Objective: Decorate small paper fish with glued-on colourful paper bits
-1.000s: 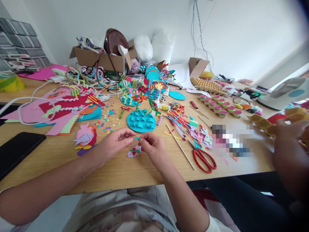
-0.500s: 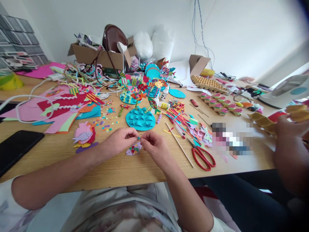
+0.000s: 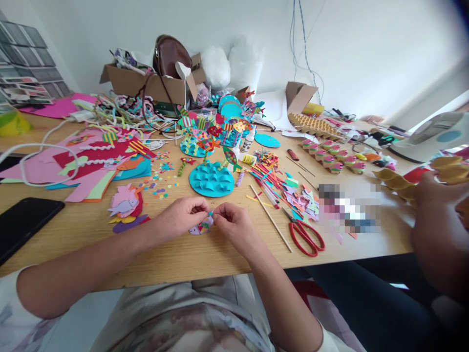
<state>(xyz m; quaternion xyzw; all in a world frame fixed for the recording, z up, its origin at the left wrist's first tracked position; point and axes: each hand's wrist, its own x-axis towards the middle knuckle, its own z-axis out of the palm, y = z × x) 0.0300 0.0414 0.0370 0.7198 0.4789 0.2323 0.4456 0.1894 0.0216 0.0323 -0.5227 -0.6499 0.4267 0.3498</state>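
My left hand (image 3: 188,213) and my right hand (image 3: 230,221) meet fingertip to fingertip near the front of the table. Both pinch a tiny blue-green piece (image 3: 210,213), probably paper, though its shape is too small to make out. Just below the fingers a lilac paper fish (image 3: 198,229) with coloured patches lies on the wood, partly hidden by the hands. Beyond them stands a round turquoise base (image 3: 211,181) with raised scallops, bearing a pipe-cleaner stem and paper fish.
Red-handled scissors (image 3: 306,238) and a wooden stick (image 3: 271,218) lie to the right, near paper scraps (image 3: 302,200). A black phone (image 3: 27,227) rests at left. Glue bottles (image 3: 249,142) stand behind the base. Another person's hand (image 3: 432,195) is at far right beside egg-carton pieces.
My hands have dipped slightly toward the lilac fish, still pinching the small piece. The whole view has shifted a little.
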